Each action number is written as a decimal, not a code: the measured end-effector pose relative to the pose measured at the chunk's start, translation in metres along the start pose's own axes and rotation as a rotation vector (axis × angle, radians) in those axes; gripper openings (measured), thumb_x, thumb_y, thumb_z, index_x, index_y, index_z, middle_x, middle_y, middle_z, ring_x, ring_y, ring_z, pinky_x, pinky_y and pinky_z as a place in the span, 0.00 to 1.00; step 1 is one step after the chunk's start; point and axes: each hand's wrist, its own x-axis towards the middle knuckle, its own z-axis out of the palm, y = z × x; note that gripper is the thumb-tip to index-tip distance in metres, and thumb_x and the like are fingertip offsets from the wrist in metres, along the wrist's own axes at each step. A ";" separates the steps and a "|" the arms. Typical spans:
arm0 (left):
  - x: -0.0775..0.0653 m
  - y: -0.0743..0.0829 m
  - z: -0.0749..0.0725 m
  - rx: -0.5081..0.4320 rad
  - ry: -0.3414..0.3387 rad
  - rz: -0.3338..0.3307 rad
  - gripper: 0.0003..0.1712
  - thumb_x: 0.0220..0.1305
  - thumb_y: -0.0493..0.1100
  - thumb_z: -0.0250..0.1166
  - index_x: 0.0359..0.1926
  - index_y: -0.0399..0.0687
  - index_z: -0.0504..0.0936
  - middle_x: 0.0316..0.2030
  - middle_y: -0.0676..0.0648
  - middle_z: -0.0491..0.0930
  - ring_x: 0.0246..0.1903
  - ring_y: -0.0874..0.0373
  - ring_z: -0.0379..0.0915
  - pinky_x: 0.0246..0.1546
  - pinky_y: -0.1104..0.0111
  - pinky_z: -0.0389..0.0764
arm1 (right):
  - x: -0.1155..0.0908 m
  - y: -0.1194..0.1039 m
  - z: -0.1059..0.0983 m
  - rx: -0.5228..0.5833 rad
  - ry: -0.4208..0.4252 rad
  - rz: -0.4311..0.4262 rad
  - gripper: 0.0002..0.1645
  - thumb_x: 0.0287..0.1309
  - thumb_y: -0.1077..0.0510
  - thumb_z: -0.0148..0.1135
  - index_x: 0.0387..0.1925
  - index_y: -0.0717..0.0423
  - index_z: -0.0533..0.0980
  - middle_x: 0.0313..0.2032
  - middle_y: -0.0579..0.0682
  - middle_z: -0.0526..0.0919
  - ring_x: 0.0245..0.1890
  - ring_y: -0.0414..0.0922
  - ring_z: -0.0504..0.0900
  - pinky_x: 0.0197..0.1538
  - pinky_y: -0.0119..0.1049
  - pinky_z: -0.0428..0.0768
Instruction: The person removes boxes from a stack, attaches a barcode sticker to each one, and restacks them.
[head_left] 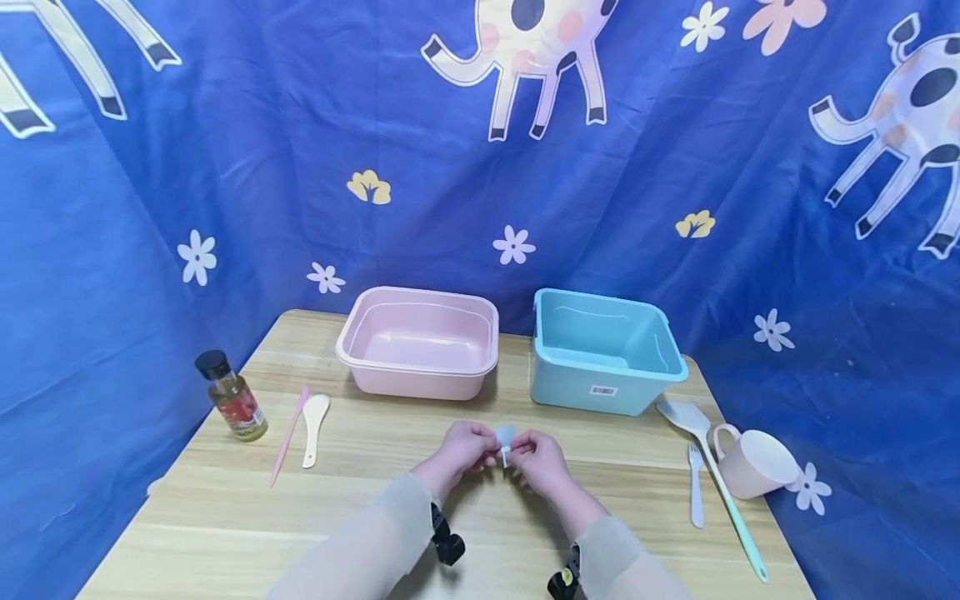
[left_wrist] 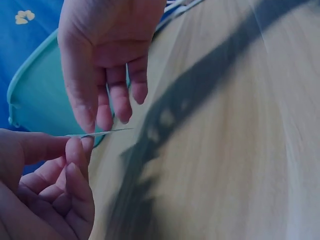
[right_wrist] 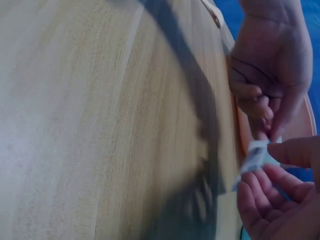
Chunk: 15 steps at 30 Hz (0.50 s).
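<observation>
Over the front middle of the table, both hands meet at a small thin tag (head_left: 506,437), light blue and white. Dark printing shows on the white part of the tag (right_wrist: 256,154) in the right wrist view. My left hand (head_left: 463,450) pinches its left side between thumb and fingers. From the right, my right hand (head_left: 542,462) pinches the other side. Edge-on in the left wrist view, the tag (left_wrist: 112,131) looks like a thin strip between the thumb and fingertips of the left hand (left_wrist: 47,185). Fingertips hide part of it.
Behind the hands stand a pink basin (head_left: 420,382) and a teal bin (head_left: 585,385). To the left are a spice bottle (head_left: 238,407), a pink stick (head_left: 289,435) and a white spoon (head_left: 312,429). A spatula (head_left: 720,479), a fork (head_left: 696,487) and a mug (head_left: 753,467) are at the right.
</observation>
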 end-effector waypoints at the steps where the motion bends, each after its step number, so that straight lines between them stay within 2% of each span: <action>1: 0.000 0.001 0.001 -0.017 -0.002 0.008 0.03 0.59 0.29 0.63 0.35 0.32 0.80 0.24 0.44 0.83 0.17 0.64 0.74 0.16 0.76 0.71 | -0.001 -0.001 0.000 -0.022 0.022 -0.019 0.09 0.52 0.70 0.67 0.37 0.67 0.77 0.29 0.51 0.79 0.26 0.48 0.79 0.28 0.39 0.82; 9: 0.000 0.005 0.008 -0.138 -0.006 0.057 0.02 0.60 0.28 0.63 0.34 0.33 0.77 0.26 0.42 0.81 0.18 0.62 0.77 0.19 0.76 0.76 | -0.003 -0.009 0.001 -0.108 0.154 -0.117 0.08 0.53 0.65 0.70 0.35 0.62 0.80 0.30 0.48 0.80 0.28 0.42 0.76 0.30 0.33 0.79; 15: 0.000 0.007 0.009 -0.185 -0.026 0.083 0.04 0.60 0.27 0.63 0.31 0.37 0.77 0.25 0.44 0.81 0.20 0.62 0.78 0.19 0.75 0.77 | -0.003 -0.009 0.001 -0.115 0.204 -0.130 0.05 0.52 0.66 0.71 0.32 0.60 0.81 0.27 0.47 0.81 0.28 0.42 0.77 0.32 0.33 0.78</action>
